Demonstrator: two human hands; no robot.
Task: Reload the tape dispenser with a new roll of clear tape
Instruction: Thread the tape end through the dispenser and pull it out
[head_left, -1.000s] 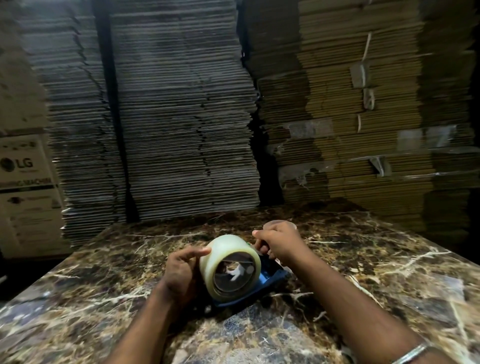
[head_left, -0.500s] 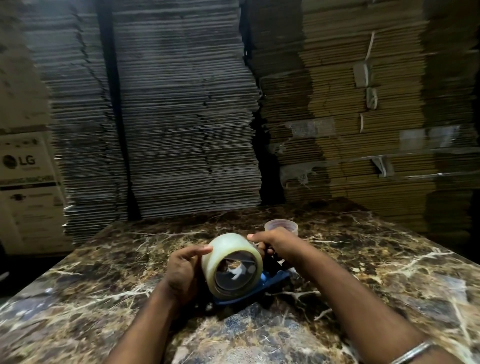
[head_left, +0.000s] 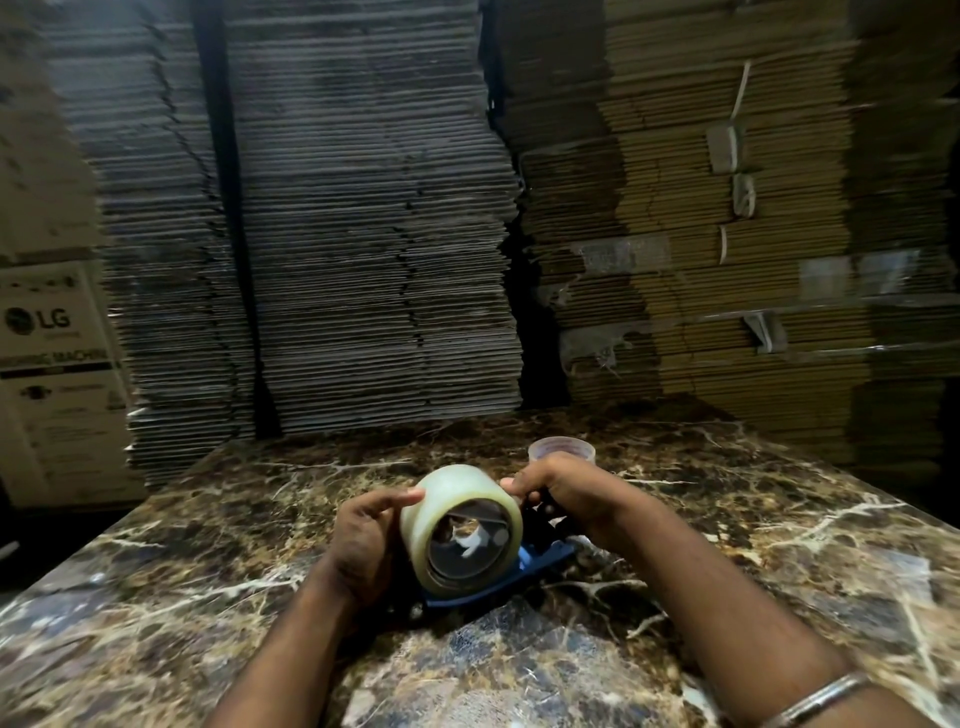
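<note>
the roll of clear tape (head_left: 460, 530) stands on its edge on the blue tape dispenser (head_left: 545, 558), its open core facing the camera, and both sit on the marble table (head_left: 727, 545). on the left side of the roll the left hand (head_left: 363, 540) holds it, the thumb lying on the top of the roll and the other fingers curled behind it. on the right side of the roll the right hand (head_left: 566, 493) has its fingers bent and clamped on the black upper part of the dispenser. just behind the right hand an empty tape core (head_left: 563, 448) stands on the table. behind the table, past the roll, rise tall stacks of flat cardboard (head_left: 374, 249). far left of the roll stands a printed carton (head_left: 52, 374).
</note>
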